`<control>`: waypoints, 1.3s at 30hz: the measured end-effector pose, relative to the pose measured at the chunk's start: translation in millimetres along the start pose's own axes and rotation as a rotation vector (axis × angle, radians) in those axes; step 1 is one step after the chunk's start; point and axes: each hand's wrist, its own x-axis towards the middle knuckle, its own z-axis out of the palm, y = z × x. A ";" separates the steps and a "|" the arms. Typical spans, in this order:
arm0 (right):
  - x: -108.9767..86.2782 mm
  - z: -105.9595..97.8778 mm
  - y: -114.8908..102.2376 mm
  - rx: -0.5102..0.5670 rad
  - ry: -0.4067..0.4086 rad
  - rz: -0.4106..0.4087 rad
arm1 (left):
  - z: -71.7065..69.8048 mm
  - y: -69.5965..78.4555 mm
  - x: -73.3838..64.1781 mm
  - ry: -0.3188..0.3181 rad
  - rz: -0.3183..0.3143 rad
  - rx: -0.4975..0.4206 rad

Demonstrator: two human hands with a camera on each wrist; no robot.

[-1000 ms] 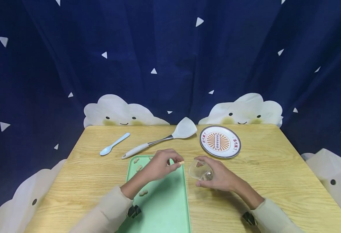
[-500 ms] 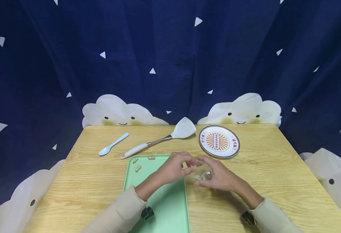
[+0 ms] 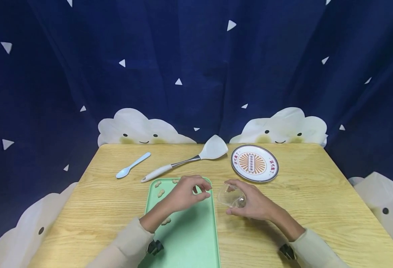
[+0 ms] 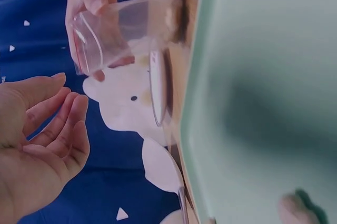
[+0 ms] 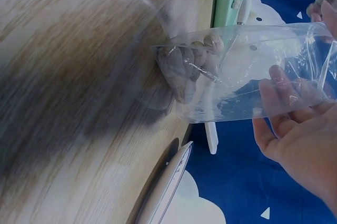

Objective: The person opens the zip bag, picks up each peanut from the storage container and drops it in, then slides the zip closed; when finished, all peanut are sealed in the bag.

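Observation:
My right hand (image 3: pixel 254 201) holds a clear plastic zip bag (image 3: pixel 229 197) by its mouth, just right of the green tray (image 3: pixel 196 234). Several peanuts (image 5: pixel 192 63) lie at the bottom of the bag in the right wrist view. Above the tray's far right part is my left hand (image 3: pixel 185 193), its fingers loosely bent with nothing between them, a short way left of the bag's mouth. Loose peanuts lie on the tray: one peanut (image 3: pixel 161 193) near the far left corner with others beside it, and another peanut (image 3: pixel 166 221) below the left wrist. The left forearm covers part of the tray.
Behind the tray lies a white spatula (image 3: pixel 183 160), with a light blue spoon (image 3: pixel 132 165) to its left. A printed plate (image 3: pixel 254 163) sits beyond my right hand. A dark blue curtain (image 3: pixel 196 67) hangs behind the wooden table (image 3: pixel 300 178).
My left hand carried a peanut to the bag's mouth, let go of it there, and has drawn back left over the tray. The right hand and bag stay almost in place.

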 end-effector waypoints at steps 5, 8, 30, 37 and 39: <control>-1.2 -1.7 -0.7 -0.002 0.002 -0.001 | -6.8 -17.5 -17.4 0.004 -0.032 0.010; -1.7 -3.0 -0.3 -0.001 0.006 -0.001 | -10.9 -30.5 -32.0 -0.007 -0.067 0.017; -3.3 -3.4 1.3 -0.020 0.005 -0.002 | -17.7 -80.4 -92.7 -0.138 -0.191 0.059; -4.3 -4.4 -0.7 -0.016 -0.005 0.014 | -14.1 -79.7 -93.5 -0.156 -0.180 0.084; -4.4 -4.8 -1.3 -0.016 -0.009 0.016 | -14.0 -79.5 -93.7 -0.164 -0.173 0.104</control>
